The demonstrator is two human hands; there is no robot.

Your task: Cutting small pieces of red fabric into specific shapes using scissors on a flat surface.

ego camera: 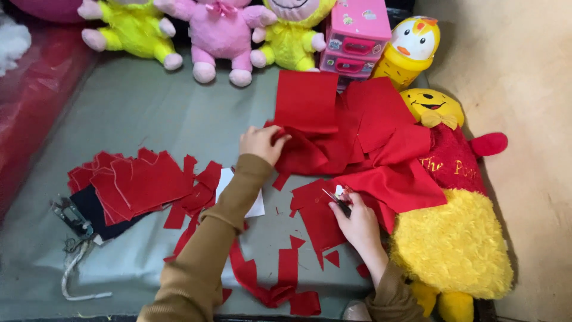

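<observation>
- Right hand closed around small scissors, blades pointing up and left into the red felt, just beside the yellow plush bear.
- Left hand pinching the left edge of the same felt heap, fingers curled shut on the cloth, brown sleeve stretched across the grey mat.
- Felt lying in loose overlapping sheets between the two hands, partly draped over the bear's red shirt.
- Stack of cut red pieces resting well to the left, on top of a dark fabric piece; thin red offcuts scattered near the lower edge; white paper template half hidden under the sleeve.
- Best kept taut: a steady pull from the left hand so the sheet lies flat ahead of the blades.
- Worth separating one layer before closing the scissors, since the folds overlap and a second sheet could be caught.
- Short snips, blades kept low to the mat, plush fur kept clear of the tips.
- Pink plush rabbit and pink toy drawers standing at the far side, apart from the work.
</observation>
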